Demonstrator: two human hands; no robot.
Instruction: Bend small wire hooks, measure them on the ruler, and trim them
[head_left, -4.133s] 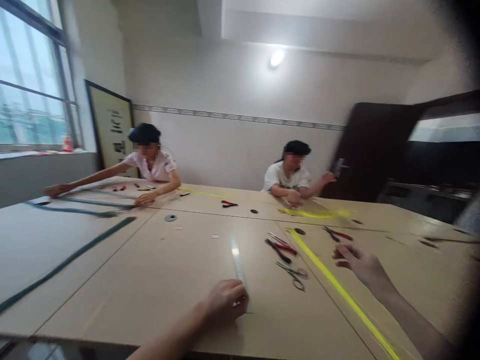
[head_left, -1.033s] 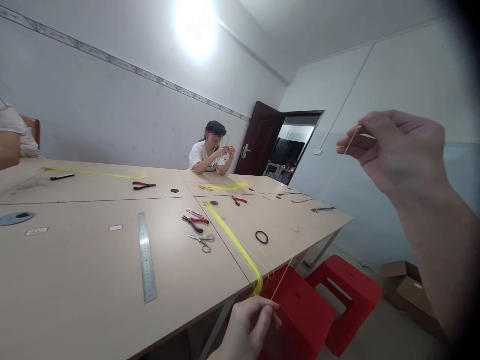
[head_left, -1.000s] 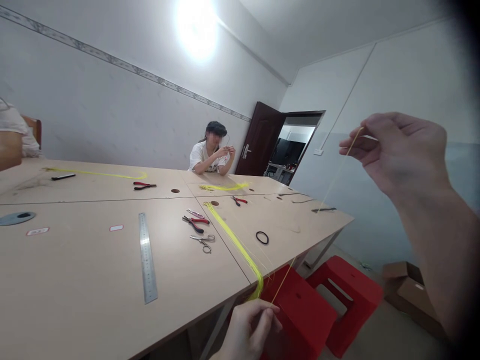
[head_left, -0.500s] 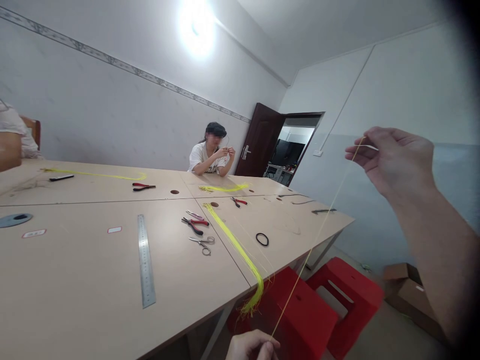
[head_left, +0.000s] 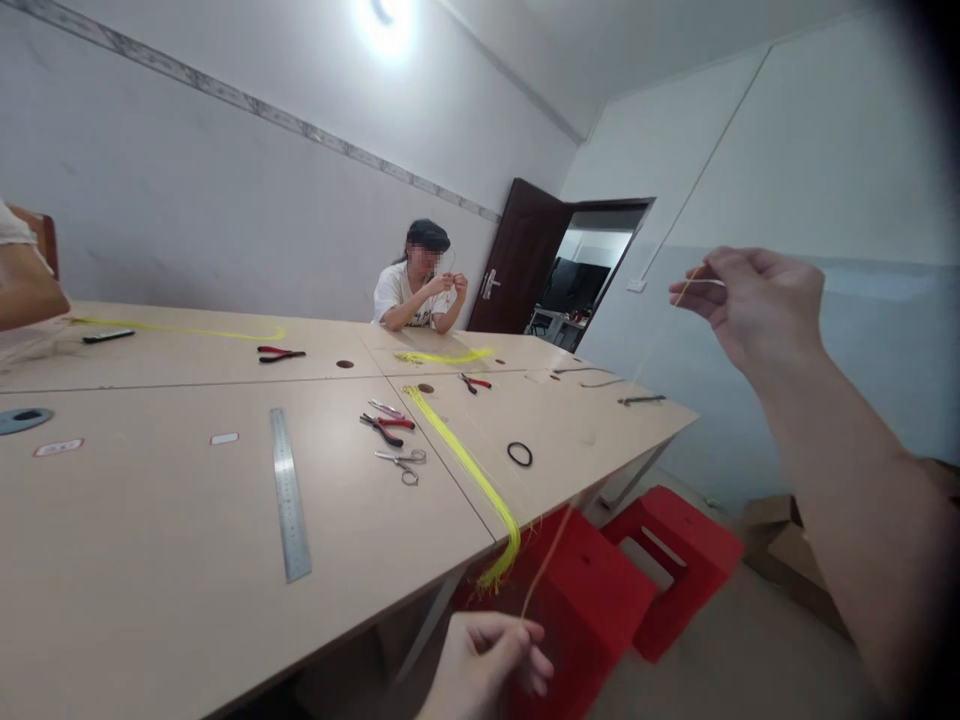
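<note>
A thin yellowish cord runs between my two hands. My left hand, low in the picture in front of a red stool, is closed in a pinch on its lower end. Raised at the right against the wall, my right hand pinches the upper end between thumb and fingers. The cord's middle stretch is blurred and faint. On the table closest to my left hand lies a bundle of bright yellow cords, its frayed end hanging over the edge.
On the table lie a steel ruler, scissors, red-handled pliers and a black ring. Red stools stand by the edge. Across sits a co-worker; another person's arm shows at left.
My left hand has risen and my right hand has shifted left, both still pinching the cord. Its lower part now bows slightly instead of running straight. The view has tilted down a little.
</note>
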